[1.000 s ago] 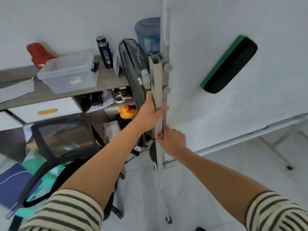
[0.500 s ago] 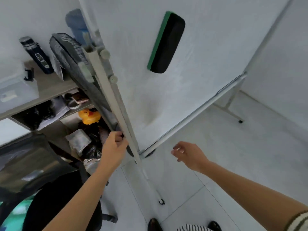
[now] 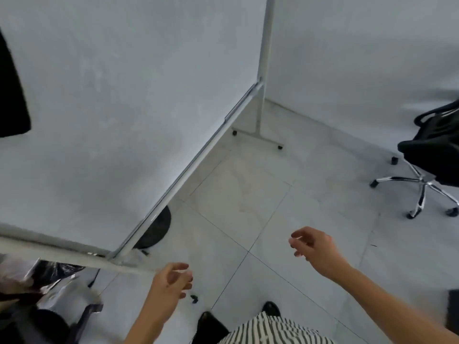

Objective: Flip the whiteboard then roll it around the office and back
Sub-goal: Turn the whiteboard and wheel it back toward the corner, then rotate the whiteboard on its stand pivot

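Note:
The whiteboard [image 3: 111,108] fills the left and top of the view, and its metal bottom rail [image 3: 188,167] runs diagonally down to the near corner. The near stand post [image 3: 74,256] is blurred and crosses the lower left. My left hand [image 3: 171,281] hovers at the end of that post with its fingers loosely curled and nothing in them. Out over the floor tiles, my right hand [image 3: 313,247] is empty with its fingers apart. The black eraser [image 3: 10,90] sticks to the board at the left edge.
The far stand leg [image 3: 258,135] rests on casters by the wall corner. A black office chair [image 3: 432,170] with a chrome base stands at the right. A round black base [image 3: 156,229] sits behind the board. Bags and a chair clutter the lower left [image 3: 49,281].
Both hands have come off the stand post: the right one first, then the left. The view has swung right and down, from the shelf and fan to the far leg and floor.

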`<control>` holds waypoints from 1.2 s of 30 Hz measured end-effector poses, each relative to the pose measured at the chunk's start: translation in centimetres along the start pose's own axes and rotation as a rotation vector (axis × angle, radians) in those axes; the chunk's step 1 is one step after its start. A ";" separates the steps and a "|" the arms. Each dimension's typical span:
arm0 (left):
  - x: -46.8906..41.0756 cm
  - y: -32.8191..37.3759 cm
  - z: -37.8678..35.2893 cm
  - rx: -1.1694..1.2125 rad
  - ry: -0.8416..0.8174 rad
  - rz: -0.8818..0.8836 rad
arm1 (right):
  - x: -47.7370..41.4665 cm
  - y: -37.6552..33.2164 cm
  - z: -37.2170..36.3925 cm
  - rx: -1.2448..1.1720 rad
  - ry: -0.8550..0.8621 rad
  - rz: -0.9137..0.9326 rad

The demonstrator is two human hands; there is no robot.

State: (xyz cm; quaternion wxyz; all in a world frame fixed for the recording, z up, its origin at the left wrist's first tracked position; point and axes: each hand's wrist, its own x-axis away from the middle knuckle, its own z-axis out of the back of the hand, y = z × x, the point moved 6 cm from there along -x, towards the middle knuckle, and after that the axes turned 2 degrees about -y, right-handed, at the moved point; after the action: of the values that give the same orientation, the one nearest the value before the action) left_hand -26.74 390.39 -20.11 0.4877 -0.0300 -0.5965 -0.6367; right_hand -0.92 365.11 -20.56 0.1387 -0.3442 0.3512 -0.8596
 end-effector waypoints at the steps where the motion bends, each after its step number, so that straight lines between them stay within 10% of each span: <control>1: -0.5 1.1 -1.3 -0.002 -0.013 -0.004 | -0.3 1.0 1.2 -0.011 0.016 -0.019; 25: -31.1 39.9 -18.2 -0.260 -0.296 -0.274 | -26.3 -1.4 24.4 -0.339 0.361 -0.216; 36: -43.8 55.2 -26.7 -0.155 -0.148 -0.300 | -45.5 -1.6 38.0 -0.319 0.305 -0.219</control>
State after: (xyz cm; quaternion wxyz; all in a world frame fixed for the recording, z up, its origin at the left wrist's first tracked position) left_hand 46.95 405.28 -14.62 0.3384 -0.0249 -0.5778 -0.7423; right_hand 58.22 368.75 -22.33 -0.0661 -0.2641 0.4597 -0.8453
